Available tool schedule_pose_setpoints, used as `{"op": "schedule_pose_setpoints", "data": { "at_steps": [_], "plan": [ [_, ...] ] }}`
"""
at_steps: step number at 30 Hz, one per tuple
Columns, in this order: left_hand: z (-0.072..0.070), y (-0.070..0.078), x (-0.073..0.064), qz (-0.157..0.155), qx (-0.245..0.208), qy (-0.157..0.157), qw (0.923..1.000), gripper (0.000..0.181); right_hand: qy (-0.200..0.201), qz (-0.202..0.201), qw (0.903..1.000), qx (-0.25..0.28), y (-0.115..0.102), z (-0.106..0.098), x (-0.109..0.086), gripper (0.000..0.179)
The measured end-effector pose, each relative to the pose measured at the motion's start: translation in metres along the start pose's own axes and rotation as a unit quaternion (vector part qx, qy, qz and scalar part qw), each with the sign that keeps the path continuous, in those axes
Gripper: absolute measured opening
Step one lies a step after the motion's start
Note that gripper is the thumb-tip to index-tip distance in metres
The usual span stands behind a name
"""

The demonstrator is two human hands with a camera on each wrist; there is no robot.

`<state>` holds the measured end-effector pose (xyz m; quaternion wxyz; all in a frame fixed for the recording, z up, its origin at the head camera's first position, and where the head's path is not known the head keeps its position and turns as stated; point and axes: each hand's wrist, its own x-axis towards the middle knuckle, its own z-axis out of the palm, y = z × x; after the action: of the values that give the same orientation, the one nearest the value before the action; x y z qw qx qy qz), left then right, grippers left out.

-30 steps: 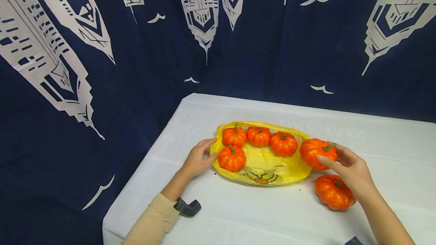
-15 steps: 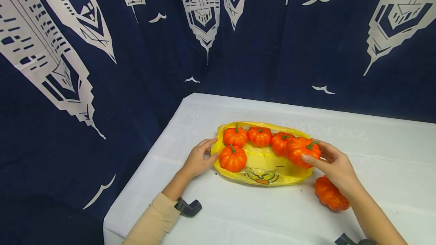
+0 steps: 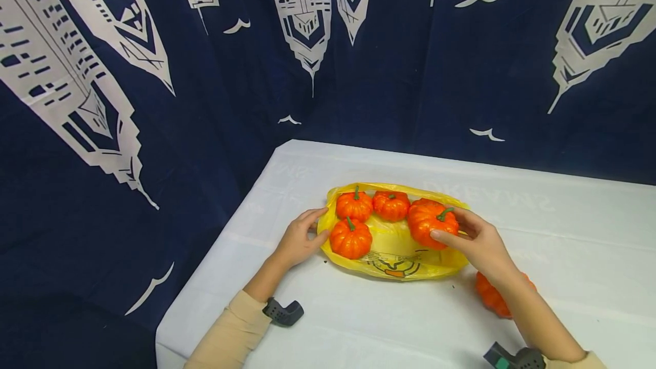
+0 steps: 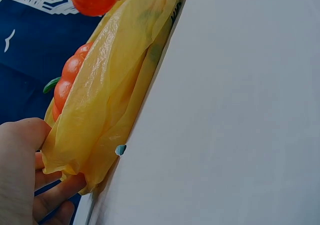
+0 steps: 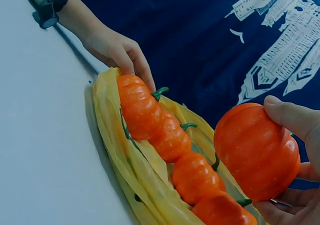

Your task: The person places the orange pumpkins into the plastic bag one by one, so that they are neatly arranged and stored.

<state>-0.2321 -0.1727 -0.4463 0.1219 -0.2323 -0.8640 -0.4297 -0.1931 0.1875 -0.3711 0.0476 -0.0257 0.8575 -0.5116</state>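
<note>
My right hand (image 3: pixel 484 249) grips a small orange pumpkin (image 5: pixel 257 150) with a green stem, thumb on the near side. It hovers over the right part of an open yellow plastic bag (image 3: pixel 394 244). Inside the bag, two pumpkins show at the left, a front one (image 3: pixel 351 239) and a back one (image 3: pixel 353 206). Another pumpkin (image 3: pixel 391 206) stands beside them, and one more is mostly hidden behind the held one. My left hand (image 3: pixel 298 241) holds the bag's left end, thumb and fingers around it; in the left wrist view its fingertips (image 4: pixel 72 185) are partly behind the plastic.
Another orange pumpkin (image 3: pixel 494 295) lies on the white tablecloth (image 3: pixel 369 323), right of the bag and partly covered by my right forearm. A dark blue curtain (image 3: pixel 389 73) with white building prints hangs behind the table. Dark straps (image 3: pixel 283 312) sit at both wrists.
My right hand has carried the gripped pumpkin leftward, from the bag's right edge to over its inside. The right forearm now covers part of the loose pumpkin. My left hand stays in place.
</note>
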Motion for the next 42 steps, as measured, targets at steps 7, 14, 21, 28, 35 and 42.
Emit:
{"op": "schedule_pose_setpoints", "data": {
  "at_steps": [7, 14, 21, 28, 35, 42],
  "plan": [
    [0.0, -0.001, 0.001, -0.002, 0.006, -0.006, 1.0, 0.051, -0.019, -0.003, 0.9998, 0.004, -0.004, 0.017, 0.007, 0.09],
    [0.0, -0.003, 0.001, -0.003, 0.007, -0.006, 1.0, 0.051, -0.042, 0.012, 0.9987, 0.027, -0.003, 0.031, 0.011, 0.093],
    [0.0, -0.002, 0.001, -0.007, 0.009, -0.01, 0.9999, 0.051, -0.034, -0.022, 0.9991, 0.009, 0.0, 0.044, 0.016, 0.083],
    [-0.001, -0.001, 0.0, -0.002, 0.007, -0.004, 1.0, 0.051, -0.027, -0.035, 0.999, 0.01, 0.004, 0.052, 0.019, 0.08],
    [0.0, -0.001, 0.0, 0.001, 0.005, -0.001, 1.0, 0.05, -0.028, -0.037, 0.9989, 0.008, 0.006, 0.058, 0.021, 0.081],
    [0.0, 0.0, 0.0, -0.003, 0.006, -0.001, 1.0, 0.05, -0.026, -0.041, 0.9988, 0.006, 0.008, 0.065, 0.02, 0.078]
  ]
}}
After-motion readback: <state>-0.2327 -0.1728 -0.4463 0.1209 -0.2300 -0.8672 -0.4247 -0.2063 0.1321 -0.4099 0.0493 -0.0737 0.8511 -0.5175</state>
